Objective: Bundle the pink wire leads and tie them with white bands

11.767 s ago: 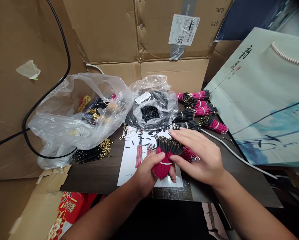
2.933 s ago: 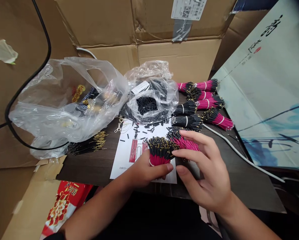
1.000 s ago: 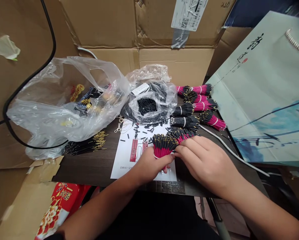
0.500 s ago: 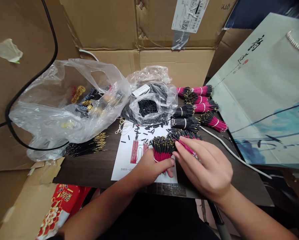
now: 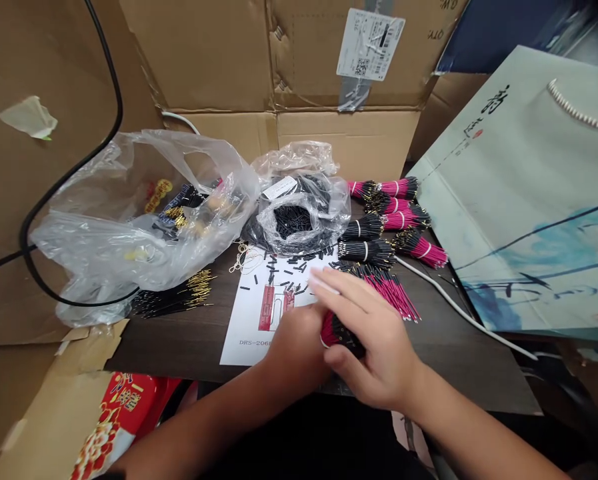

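The banded bundle (image 5: 343,339) of thin pink sticks with black ends sits low over the near edge of the dark table (image 5: 459,367), wrapped in the person's left hand (image 5: 299,343), whose fingers are curled tight around it. The right hand (image 5: 373,340) is cupped against the bundle's black end, its fingers stretched out and its thumb just below; from where I stand I can't tell how hard it presses, since the palm is hidden. Just beyond the right hand, a loose heap of pink sticks (image 5: 393,297) lies on the tabletop. Farther back are two black bundles (image 5: 366,252) tied with white bands, and next to them a cluster of pink bundles (image 5: 403,219). Near the left hand there's a printed white sheet (image 5: 241,327), with short black tubes (image 5: 283,272) scattered over its far part. Behind it stands a clear bag (image 5: 303,230) filled with more black pieces, and to its left a bigger translucent bag (image 5: 93,233) slumps beside a spread of black pins (image 5: 171,299) with gold tips
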{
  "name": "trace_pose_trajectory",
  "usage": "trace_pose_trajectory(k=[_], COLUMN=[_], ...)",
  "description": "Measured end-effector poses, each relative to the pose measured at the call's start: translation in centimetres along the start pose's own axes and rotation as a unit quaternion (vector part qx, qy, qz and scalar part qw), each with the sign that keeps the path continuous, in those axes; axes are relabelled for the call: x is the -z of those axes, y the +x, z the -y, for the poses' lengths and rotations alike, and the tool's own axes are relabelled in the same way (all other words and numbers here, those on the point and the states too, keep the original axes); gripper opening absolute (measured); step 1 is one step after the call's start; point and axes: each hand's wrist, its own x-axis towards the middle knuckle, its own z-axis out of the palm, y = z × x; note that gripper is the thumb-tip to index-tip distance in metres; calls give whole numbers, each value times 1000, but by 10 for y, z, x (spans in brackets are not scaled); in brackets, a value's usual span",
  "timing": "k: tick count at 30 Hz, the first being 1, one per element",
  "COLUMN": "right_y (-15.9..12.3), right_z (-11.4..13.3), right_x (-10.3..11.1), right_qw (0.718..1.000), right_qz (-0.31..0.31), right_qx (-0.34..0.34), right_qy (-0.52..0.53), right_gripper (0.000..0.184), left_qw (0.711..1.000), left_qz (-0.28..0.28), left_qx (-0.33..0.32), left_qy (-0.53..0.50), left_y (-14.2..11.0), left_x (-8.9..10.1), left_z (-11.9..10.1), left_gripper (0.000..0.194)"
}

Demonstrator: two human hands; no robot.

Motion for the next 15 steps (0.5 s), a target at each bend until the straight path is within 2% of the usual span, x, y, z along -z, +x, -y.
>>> trace_pose_trajectory(k=[4, 7, 11, 14, 15], right_y=[-4, -9, -14, -26, -33], right_z=[-3, 0, 2, -10, -16], right_x=[-16, -13, 11, 40, 50], right_qw=[1000, 1000, 998, 983, 976], right_qz=[-11, -24, -30, -74, -64], right_qx=[5, 8, 1, -16, -24], right_qy=[13, 9, -53, -166, -205], right_gripper=[51, 45, 50, 61, 64], left_qw=[997, 994, 993, 986, 981], left_qz=[5, 45, 78, 114, 130], left_qx=[-2, -25, -40, -46, -59], left_qy=[79, 100, 80, 113, 129], left_y=[-2, -1, 8, 27, 36], left_x=[-2, -3, 2, 4, 3], left_z=[-1, -7, -22, -37, -41], left_gripper=[24, 28, 28, 39, 44])
